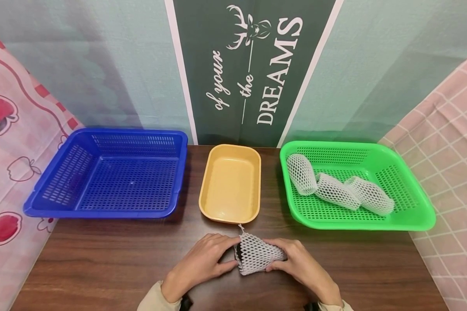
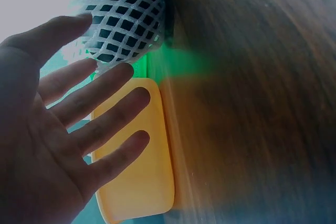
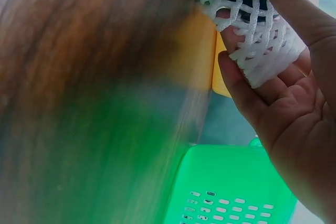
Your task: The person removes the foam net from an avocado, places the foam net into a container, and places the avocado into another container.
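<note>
A white foam net sleeve lies sideways between both hands, with a dark object partly visible inside its wider left end. My left hand holds that end between thumb and forefinger; its other fingers look fairly straight in the left wrist view. At the narrower right end, my right hand grips the foam net with thumb and fingers on opposite sides. Dark patches show through the mesh in both wrist views. What the dark object is cannot be told. A small loose strand sticks up from the net's top edge.
A yellow tray stands just beyond the hands. To the left is a blue basket. On the right, a green basket contains several white foam-netted pieces. Printed cloths hang behind and beside the brown table.
</note>
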### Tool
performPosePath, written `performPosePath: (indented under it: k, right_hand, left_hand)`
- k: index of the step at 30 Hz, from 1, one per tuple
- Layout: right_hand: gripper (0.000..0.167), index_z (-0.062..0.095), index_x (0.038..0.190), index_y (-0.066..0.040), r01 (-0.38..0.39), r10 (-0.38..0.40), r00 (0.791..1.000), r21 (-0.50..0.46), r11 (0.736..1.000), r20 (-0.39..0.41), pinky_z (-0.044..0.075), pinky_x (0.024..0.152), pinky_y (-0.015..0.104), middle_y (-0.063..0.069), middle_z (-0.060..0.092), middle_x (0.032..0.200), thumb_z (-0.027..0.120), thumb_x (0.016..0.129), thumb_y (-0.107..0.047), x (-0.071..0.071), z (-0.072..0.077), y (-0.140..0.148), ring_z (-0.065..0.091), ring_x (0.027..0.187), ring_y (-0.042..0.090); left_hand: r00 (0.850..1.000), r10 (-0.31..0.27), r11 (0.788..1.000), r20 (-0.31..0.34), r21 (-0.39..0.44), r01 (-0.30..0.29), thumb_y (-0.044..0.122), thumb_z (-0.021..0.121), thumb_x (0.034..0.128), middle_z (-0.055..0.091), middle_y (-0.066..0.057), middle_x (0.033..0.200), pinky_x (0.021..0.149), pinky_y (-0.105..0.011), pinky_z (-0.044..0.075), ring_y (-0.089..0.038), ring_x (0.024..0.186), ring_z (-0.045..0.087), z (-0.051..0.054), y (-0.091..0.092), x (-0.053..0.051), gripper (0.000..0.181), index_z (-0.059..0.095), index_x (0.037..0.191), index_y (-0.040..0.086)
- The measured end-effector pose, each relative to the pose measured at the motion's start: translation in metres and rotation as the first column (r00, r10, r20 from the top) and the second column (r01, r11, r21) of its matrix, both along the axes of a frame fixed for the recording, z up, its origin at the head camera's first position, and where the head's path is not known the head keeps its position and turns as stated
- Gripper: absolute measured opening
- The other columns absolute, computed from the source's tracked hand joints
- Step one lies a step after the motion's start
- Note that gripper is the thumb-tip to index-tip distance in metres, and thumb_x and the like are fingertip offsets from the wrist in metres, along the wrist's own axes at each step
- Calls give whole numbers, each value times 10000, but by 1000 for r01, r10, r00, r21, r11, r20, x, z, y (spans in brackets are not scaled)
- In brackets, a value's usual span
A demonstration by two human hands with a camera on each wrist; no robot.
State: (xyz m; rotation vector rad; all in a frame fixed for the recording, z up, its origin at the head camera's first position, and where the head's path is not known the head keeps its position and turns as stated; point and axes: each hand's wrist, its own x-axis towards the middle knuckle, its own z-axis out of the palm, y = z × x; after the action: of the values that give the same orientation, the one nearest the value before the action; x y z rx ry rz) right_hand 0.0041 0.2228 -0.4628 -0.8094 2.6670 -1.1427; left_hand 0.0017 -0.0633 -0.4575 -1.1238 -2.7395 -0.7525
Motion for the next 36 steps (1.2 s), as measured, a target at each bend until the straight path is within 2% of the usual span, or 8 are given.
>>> performPosePath:
  k: [4, 12, 18, 20, 24, 30, 36]
  right_hand:
    - [510, 689, 1216, -105, 4, -4, 1000, 4, 1000, 4, 561, 832, 245, 19, 751, 1114, 790, 783, -355, 0, 1, 0, 676, 990, 39]
    - [491, 702, 1189, -110, 6, -4, 999, 40, 999, -48, 565, 826, 263, -8, 756, 1087, 802, 769, -344, 1, 1, -1, 685, 976, 48]
    - [474, 701, 1189, -126, -7, 8, 998, 21, 1000, -54, 560, 806, 246, -24, 754, 1070, 812, 765, -306, 0, 1, -1, 676, 956, 31]
    - [469, 701, 1187, -126, -11, 12, 999, 12, 1000, -53, 559, 799, 241, -26, 754, 1064, 815, 765, -293, 0, 1, -1, 674, 952, 27]
    - [467, 701, 1187, -112, -18, 18, 998, 11, 1000, -66, 564, 799, 247, -25, 755, 1053, 821, 759, -255, -1, 1, -1, 679, 951, 36]
    - [448, 714, 1162, -113, -14, 17, 995, 26, 1000, -101, 568, 803, 251, -34, 759, 1032, 833, 740, -208, 0, 2, -3, 692, 946, 56]
    - [379, 731, 1114, -125, -11, 15, 992, 31, 999, -124, 568, 788, 252, -16, 766, 1010, 824, 759, -218, 0, 2, -6, 702, 928, 74]
  left_hand:
    - [1000, 8, 1000, 14, -13, -7, 379, 757, 842, 721, 30, 1179, 929, -354, 509, -135, 1052, 678, 1, 1, 0, 521, 638, 1285, 131]
    - [1000, 5, 999, 28, -45, -3, 349, 785, 804, 724, 22, 1162, 928, -356, 514, -145, 1054, 681, 0, 4, -1, 557, 616, 1286, 127]
    - [1000, 7, 999, 25, -41, -6, 205, 727, 831, 738, 13, 1129, 927, -364, 523, -140, 1041, 693, 1, 3, -3, 460, 642, 1273, 110]
    - [999, 16, 999, 28, -43, -14, 202, 699, 854, 741, 10, 1132, 931, -365, 522, -140, 1040, 694, 1, 3, -3, 429, 652, 1269, 107]
    - [997, 49, 997, 52, -67, -45, 335, 693, 889, 733, 3, 1161, 945, -367, 508, -152, 1055, 686, 2, 4, -2, 447, 649, 1277, 117]
    - [992, 96, 988, 78, -129, -86, 453, 757, 808, 721, -4, 1180, 961, -395, 499, -178, 1073, 672, 0, 9, -1, 600, 616, 1305, 148]
    - [995, 97, 982, 31, -163, -91, 480, 796, 743, 726, 2, 1140, 917, -372, 509, -175, 1023, 669, -4, 12, -1, 685, 586, 1309, 155]
